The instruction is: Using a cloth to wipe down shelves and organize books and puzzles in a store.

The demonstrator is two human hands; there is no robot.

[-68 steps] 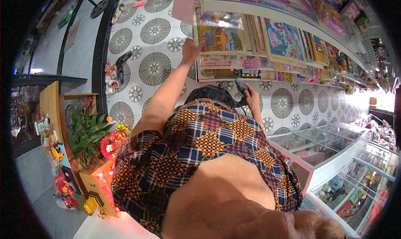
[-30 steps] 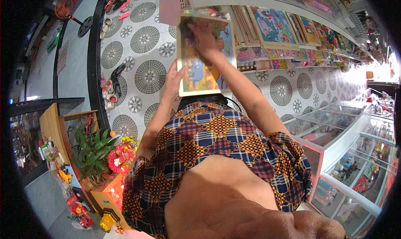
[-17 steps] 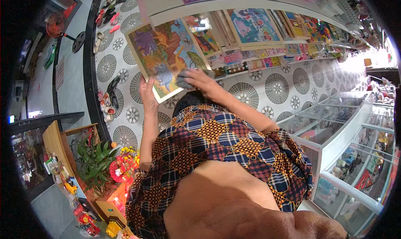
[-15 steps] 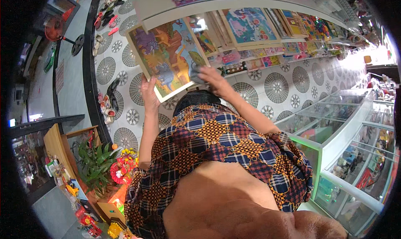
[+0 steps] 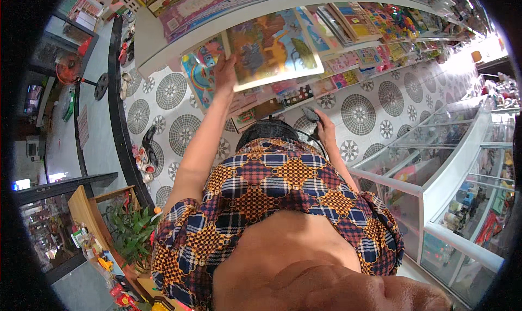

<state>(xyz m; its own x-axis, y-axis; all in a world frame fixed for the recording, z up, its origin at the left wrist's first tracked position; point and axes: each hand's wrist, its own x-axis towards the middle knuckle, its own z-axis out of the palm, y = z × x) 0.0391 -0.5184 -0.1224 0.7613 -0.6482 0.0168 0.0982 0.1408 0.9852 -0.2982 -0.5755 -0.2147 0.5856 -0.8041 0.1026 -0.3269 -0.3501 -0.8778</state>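
My left hand [image 5: 225, 74] is closed on the left edge of a flat picture board [image 5: 274, 47] with a pale border and cartoon dinosaurs. The board is tilted at the front of a shelf [image 5: 217, 23]; whether it rests on the shelf is hard to tell. Against its left side is another colourful picture board [image 5: 200, 66] with a rainbow on it, partly behind my hand. Lower and to the right, apart from the board, my right hand [image 5: 326, 130] grips a crumpled grey cloth [image 5: 310, 114] in front of my waist.
Lower shelf levels carry framed pictures [image 5: 356, 23] and packaged small toys [image 5: 389, 11]. At the right stands a glass display case [image 5: 429, 175]. A potted plant [image 5: 130, 229] is at lower left, shoes [image 5: 144, 158] line the left edge of the patterned tile floor [image 5: 359, 111].
The dinosaur board has moved right and up to the shelf with my left hand. My right hand has left the board's surface and dropped down to the right with the cloth.
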